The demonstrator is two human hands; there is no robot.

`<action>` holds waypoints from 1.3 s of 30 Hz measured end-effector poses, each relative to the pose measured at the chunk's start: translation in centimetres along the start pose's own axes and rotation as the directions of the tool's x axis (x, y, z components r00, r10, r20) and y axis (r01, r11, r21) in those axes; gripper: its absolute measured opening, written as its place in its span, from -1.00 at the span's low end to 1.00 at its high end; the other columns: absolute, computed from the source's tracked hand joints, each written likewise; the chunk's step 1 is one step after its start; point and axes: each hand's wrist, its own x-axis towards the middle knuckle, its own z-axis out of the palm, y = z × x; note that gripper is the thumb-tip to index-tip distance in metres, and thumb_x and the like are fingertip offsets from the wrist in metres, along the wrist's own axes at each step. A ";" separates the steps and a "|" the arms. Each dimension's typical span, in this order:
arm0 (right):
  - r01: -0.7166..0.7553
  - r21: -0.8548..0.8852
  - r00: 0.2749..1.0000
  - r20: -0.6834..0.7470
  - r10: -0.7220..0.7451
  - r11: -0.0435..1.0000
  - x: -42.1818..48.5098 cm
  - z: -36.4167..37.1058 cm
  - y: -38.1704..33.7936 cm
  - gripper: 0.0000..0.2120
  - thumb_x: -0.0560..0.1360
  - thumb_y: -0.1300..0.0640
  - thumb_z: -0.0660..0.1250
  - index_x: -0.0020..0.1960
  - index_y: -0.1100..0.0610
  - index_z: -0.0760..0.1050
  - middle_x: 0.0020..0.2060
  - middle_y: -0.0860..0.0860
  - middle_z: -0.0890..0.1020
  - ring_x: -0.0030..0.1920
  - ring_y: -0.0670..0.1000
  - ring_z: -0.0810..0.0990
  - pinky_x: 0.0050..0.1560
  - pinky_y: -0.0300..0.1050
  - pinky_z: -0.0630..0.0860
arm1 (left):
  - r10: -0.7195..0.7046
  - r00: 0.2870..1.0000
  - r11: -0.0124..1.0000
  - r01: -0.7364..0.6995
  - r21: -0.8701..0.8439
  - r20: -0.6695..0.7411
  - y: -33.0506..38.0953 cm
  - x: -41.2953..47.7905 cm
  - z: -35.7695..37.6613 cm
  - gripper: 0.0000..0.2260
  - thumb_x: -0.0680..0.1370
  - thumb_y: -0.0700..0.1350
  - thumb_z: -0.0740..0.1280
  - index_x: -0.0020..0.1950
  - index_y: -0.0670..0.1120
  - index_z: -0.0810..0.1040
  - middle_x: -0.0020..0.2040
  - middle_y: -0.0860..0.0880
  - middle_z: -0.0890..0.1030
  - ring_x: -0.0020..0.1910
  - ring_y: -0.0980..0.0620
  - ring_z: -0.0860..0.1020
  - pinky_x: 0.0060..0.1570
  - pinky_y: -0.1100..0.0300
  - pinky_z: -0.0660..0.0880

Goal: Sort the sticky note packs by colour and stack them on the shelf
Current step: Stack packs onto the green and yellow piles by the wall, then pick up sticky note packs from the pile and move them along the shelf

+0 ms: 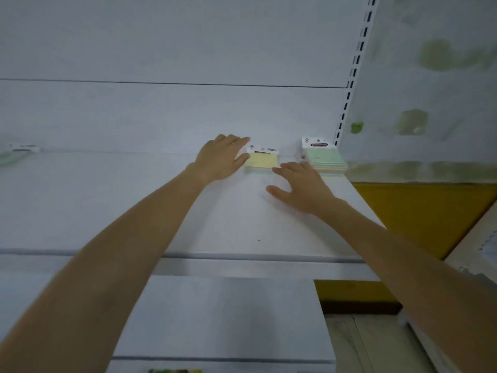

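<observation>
White shelf [228, 224], right end: sorting is running part-way, by our reading.

We are recording the yellow-topped pack [262, 160] lying flat near the back panel [188, 117], with a paler edge showing under it. The left hand [223, 160] is touching its left side with straight fingers and gripping nothing. The right hand [301, 187] is spreading flat at its front right corner, also holding nothing. Just beside it, a taller green-topped stack [324, 157] is standing against the slotted upright [349, 84]. A blurred greenish pack [16, 153] is lying well apart at far left. We are judging two colour piles begun, with squaring and further packs outstanding.
</observation>
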 end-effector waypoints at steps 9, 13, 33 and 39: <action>0.255 0.093 0.959 0.101 -0.264 0.962 6.0 4.2 -21.8 -0.49 0.55 -0.17 0.05 0.44 0.01 0.23 0.44 0.01 0.31 0.44 0.10 0.22 0.44 0.02 0.17 | -0.329 0.943 0.941 0.332 0.071 -0.044 -19.8 -15.7 -6.9 -0.56 0.62 0.05 0.02 0.49 -0.04 0.16 0.43 -0.12 0.37 0.39 -0.16 0.31 0.32 -0.04 0.30; 0.339 0.148 0.921 0.148 -0.360 0.929 7.6 6.1 -31.3 -0.50 0.56 -0.16 0.02 0.44 0.00 0.21 0.46 0.02 0.28 0.45 0.10 0.21 0.45 0.01 0.15 | -0.463 0.885 0.884 0.465 0.051 -0.057 -28.0 -21.9 -8.7 -0.56 0.61 0.05 0.05 0.48 -0.03 0.19 0.42 -0.14 0.38 0.40 -0.17 0.30 0.36 -0.04 0.28; 0.252 0.300 0.943 0.136 -0.303 0.920 30.4 15.7 -53.6 -0.53 0.54 -0.08 0.12 0.37 0.13 0.32 0.31 0.22 0.43 0.32 0.22 0.37 0.29 0.03 0.32 | -0.684 0.729 0.729 0.684 0.014 -0.005 -57.4 -26.9 -12.4 -0.63 0.61 -0.04 0.10 0.40 -0.13 0.32 0.38 -0.22 0.39 0.36 -0.19 0.36 0.34 -0.04 0.29; 0.183 0.179 0.944 0.242 -0.224 0.967 32.8 18.2 -54.7 -0.43 0.46 -0.26 0.14 0.40 -0.06 0.24 0.40 0.11 0.34 0.37 0.23 0.28 0.33 0.11 0.26 | -0.638 0.743 0.756 0.654 -0.018 0.201 -61.4 -25.0 -11.4 -0.60 0.60 -0.05 0.17 0.42 -0.11 0.30 0.43 -0.15 0.37 0.37 -0.13 0.37 0.34 0.07 0.28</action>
